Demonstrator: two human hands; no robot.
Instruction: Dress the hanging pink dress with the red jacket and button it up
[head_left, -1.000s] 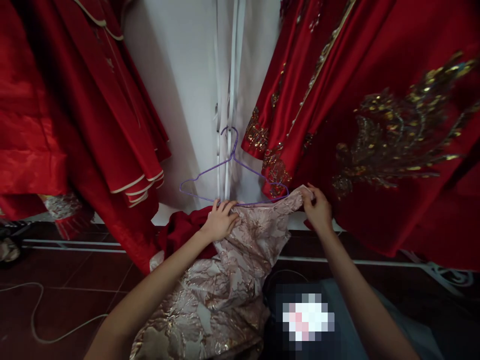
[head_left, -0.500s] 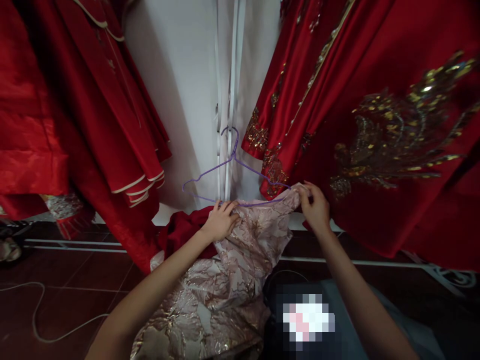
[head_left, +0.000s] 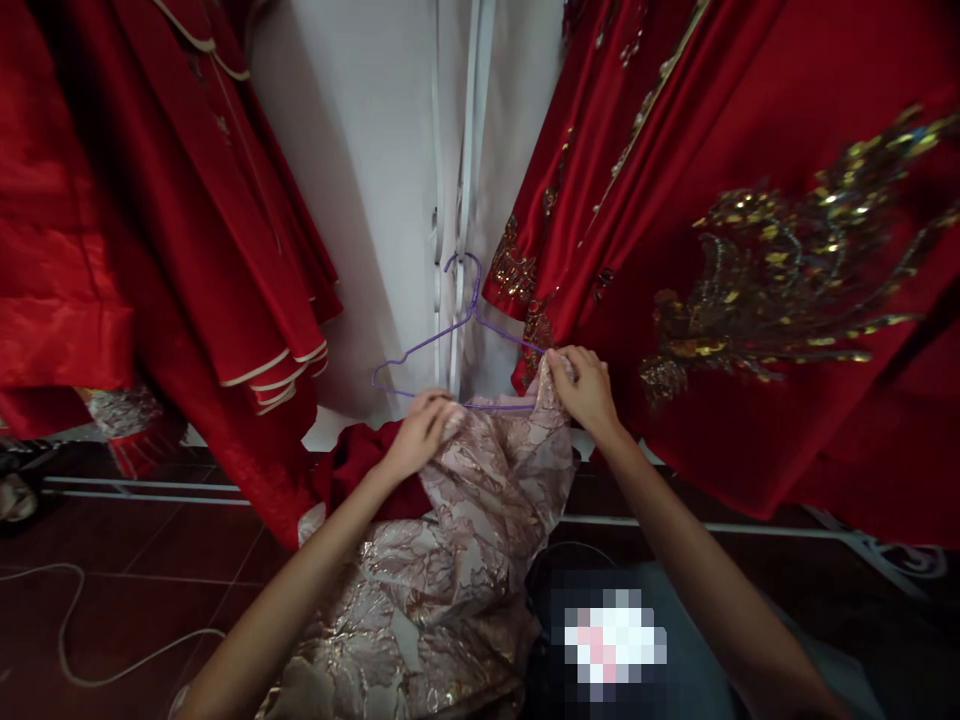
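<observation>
A pink and gold brocade dress (head_left: 480,490) spreads from my lap up to a purple wire hanger (head_left: 442,335). My right hand (head_left: 589,395) pinches the dress's right shoulder, which covers the hanger's right end. My left hand (head_left: 426,430) is closed on the neckline edge, just below the hanger's bottom bar. The hanger's left arm is bare, and its hook points up in front of a white pole. Beside my left wrist lies dark red cloth (head_left: 360,465), partly under the dress.
Red garments (head_left: 225,250) hang at the left, and a red gown with gold sequins (head_left: 787,270) hangs at the right. White rack poles (head_left: 465,150) stand against a pale wall. A white rail (head_left: 720,526) runs low over dark floor tiles, where a cable (head_left: 71,640) lies.
My right hand has moved left along the hanger, drawing the dress shoulder farther onto its right arm. My left hand has shifted slightly left and curled around the neckline edge.
</observation>
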